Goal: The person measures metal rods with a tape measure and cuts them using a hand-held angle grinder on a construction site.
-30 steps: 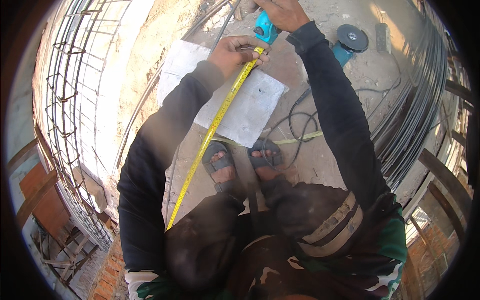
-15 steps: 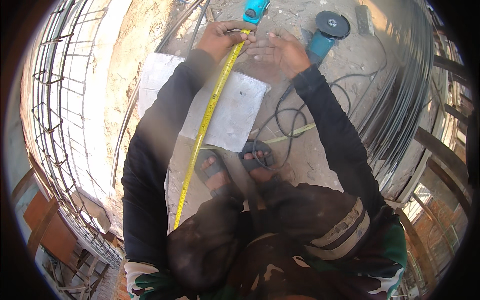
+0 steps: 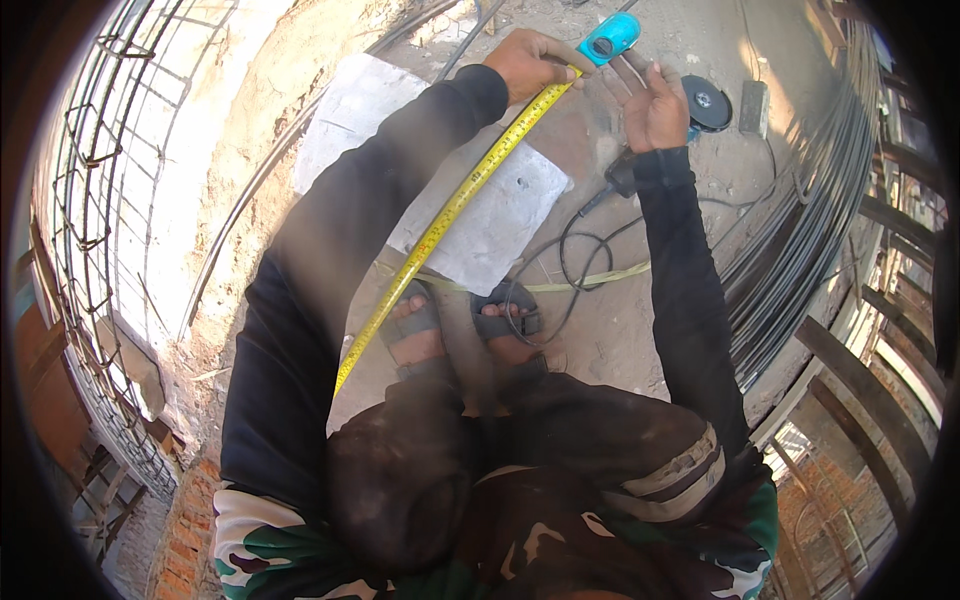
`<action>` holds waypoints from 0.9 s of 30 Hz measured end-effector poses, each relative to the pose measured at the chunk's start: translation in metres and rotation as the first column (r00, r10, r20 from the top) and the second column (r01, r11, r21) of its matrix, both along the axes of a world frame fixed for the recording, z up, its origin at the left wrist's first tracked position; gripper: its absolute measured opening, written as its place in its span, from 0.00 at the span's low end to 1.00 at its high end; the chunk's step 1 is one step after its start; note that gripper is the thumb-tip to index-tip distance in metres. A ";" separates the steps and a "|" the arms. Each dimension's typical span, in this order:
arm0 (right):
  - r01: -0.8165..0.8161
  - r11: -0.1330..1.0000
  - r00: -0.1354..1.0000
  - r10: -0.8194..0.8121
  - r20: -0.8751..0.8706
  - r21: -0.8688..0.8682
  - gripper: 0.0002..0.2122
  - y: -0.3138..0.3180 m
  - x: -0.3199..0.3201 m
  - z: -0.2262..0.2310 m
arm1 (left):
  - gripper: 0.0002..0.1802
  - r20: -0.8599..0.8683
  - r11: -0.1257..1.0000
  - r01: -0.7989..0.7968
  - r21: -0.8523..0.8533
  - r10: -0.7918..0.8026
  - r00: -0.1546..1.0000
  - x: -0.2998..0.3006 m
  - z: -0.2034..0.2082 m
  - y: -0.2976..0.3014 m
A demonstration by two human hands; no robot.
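Observation:
My left hand (image 3: 533, 65) pinches the yellow blade of a tape measure close to its teal case (image 3: 612, 38). From there the pulled-out blade (image 3: 470, 188) slants down to the lower left, ending by my left knee. Just below the case is my right hand (image 3: 655, 110), palm up and fingers spread, with nothing visible in it; whether its fingertips touch the case I cannot tell. Beneath the blade and my left forearm lies a pale grey-white slab (image 3: 510, 215), partly hidden by them.
An angle grinder (image 3: 708, 103) lies beyond my right wrist, its black cord (image 3: 565, 250) looped on the ground. Steel rods (image 3: 800, 240) are bundled at the right. A rebar cage (image 3: 90, 180) stands at the left. My sandalled feet (image 3: 505, 325) are just below the slab.
Both hands and the tape measure have moved right, and the blade now slants more. My right hand has turned more upright with its fingers spread. The whole view has shifted a little.

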State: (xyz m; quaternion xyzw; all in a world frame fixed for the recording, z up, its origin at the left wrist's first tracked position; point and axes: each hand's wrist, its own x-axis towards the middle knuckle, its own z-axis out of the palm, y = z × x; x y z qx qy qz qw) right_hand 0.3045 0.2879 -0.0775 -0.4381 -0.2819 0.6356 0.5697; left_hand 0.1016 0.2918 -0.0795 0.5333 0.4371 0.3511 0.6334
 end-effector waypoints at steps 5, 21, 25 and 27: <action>0.080 0.994 0.916 -0.103 0.388 0.076 0.08 -0.016 -0.001 0.008 | 0.10 -0.127 0.996 0.005 0.089 0.007 0.992 -0.007 -0.014 0.011; -0.271 0.961 0.796 0.189 0.575 0.058 0.07 -0.086 -0.047 -0.012 | 0.11 -0.026 0.994 -0.019 0.107 0.022 0.999 -0.005 -0.039 0.022; -0.282 0.953 0.777 0.161 0.609 0.107 0.06 -0.081 -0.051 -0.014 | 0.11 -0.003 0.997 -0.002 0.078 0.002 1.000 -0.006 -0.038 0.021; -0.282 0.952 0.774 0.153 0.614 0.119 0.06 -0.080 -0.052 -0.015 | 0.11 0.055 0.998 -0.008 0.058 0.005 0.998 -0.007 -0.040 0.021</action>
